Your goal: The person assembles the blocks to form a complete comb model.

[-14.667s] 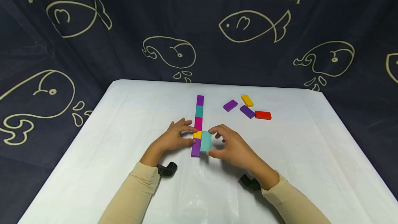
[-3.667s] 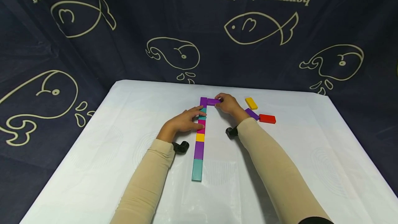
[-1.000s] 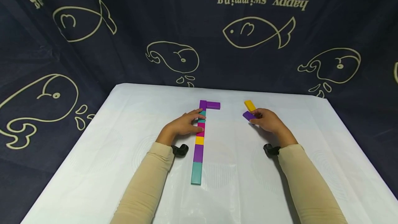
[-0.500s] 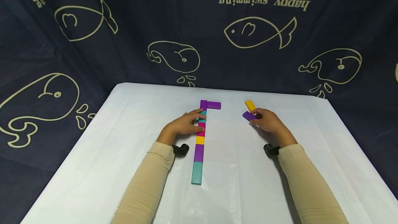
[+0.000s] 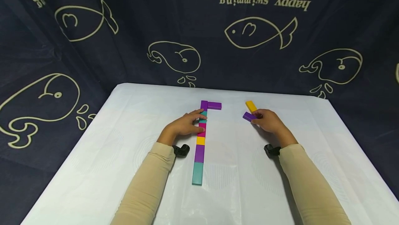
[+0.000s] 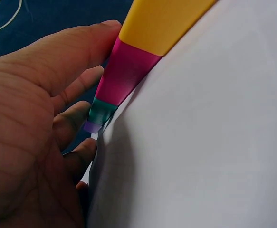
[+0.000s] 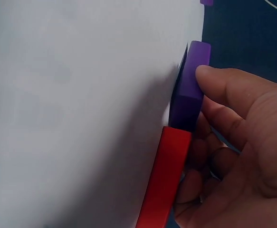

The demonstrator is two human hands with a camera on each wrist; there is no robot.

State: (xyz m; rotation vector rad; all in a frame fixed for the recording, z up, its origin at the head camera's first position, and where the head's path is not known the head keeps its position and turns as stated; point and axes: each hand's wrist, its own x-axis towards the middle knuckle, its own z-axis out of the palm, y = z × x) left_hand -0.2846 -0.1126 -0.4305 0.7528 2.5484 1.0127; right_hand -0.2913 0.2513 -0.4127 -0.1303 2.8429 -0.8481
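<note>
Right grip (image 5: 270, 121) pinches purple block (image 7: 189, 92); red block (image 7: 165, 173) beside grip seems touching purple: best separate cleanly
Left grip (image 5: 183, 125), fingers apart, touches block row (image 5: 201, 141): press lightly

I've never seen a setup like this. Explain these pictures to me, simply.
There is no robot here, just a person's bare left hand and right hand. The wide picture comes from a camera worn on the head, looking forward and down. The two close-ups come from cameras worn on the left and right wrists.

On the white table lies a row of six colored blocks, with a purple block set sideways at its far end. The left hand rests on the row. The right hand holds a violet block between thumb and fingers, with a yellow block just beyond. A red block beside the violet one shows clearly only in the right wrist picture.
</note>
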